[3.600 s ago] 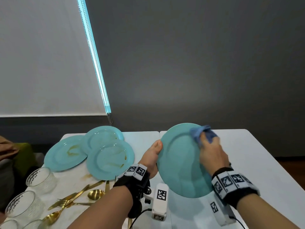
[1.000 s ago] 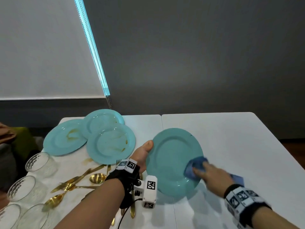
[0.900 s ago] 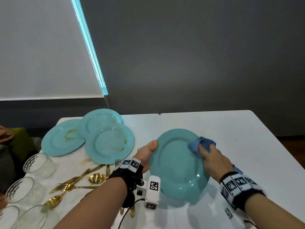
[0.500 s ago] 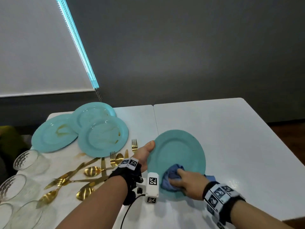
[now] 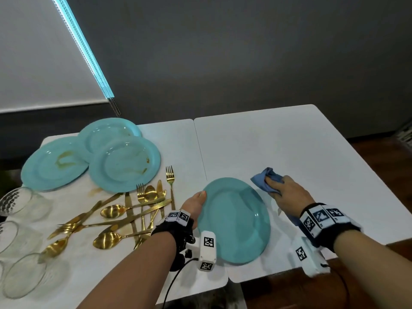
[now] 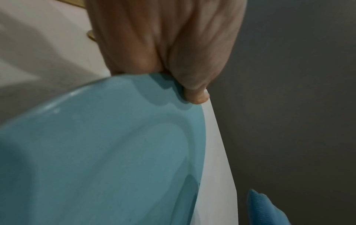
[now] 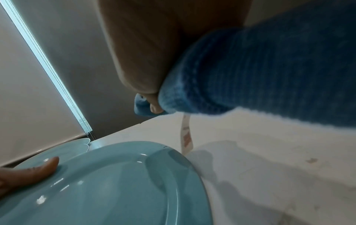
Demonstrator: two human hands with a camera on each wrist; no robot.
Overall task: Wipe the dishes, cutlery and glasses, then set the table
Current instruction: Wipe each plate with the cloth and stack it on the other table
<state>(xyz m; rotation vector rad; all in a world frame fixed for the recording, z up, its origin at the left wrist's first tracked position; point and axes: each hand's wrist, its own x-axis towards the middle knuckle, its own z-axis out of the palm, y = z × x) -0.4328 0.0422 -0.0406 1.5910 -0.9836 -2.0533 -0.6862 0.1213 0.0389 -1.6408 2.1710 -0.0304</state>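
A clean teal plate (image 5: 234, 219) hangs tilted over the near edge of the white table (image 5: 289, 148). My left hand (image 5: 194, 206) grips its left rim, thumb on the face (image 7: 38, 169), other fingers behind it. In the left wrist view the plate (image 6: 96, 152) fills the frame under my thumb (image 6: 196, 91). My right hand (image 5: 287, 195) is off the plate, just to its right, and holds a bunched blue cloth (image 5: 266, 178). The right wrist view shows the cloth (image 7: 260, 73) with a white label hanging from it above the plate (image 7: 115, 182).
Three stained teal plates (image 5: 124, 166) overlap at the back left. Gold forks, spoons and knives (image 5: 133, 210) lie scattered beside my left forearm. Several clear glasses (image 5: 20, 204) stand along the left edge. A seam (image 5: 200, 152) splits the table; a dark wall stands behind it.
My right hand has lifted the cloth off the plate's lower face and moved it up and to the right, clear of the rim. The left hand keeps its grip.
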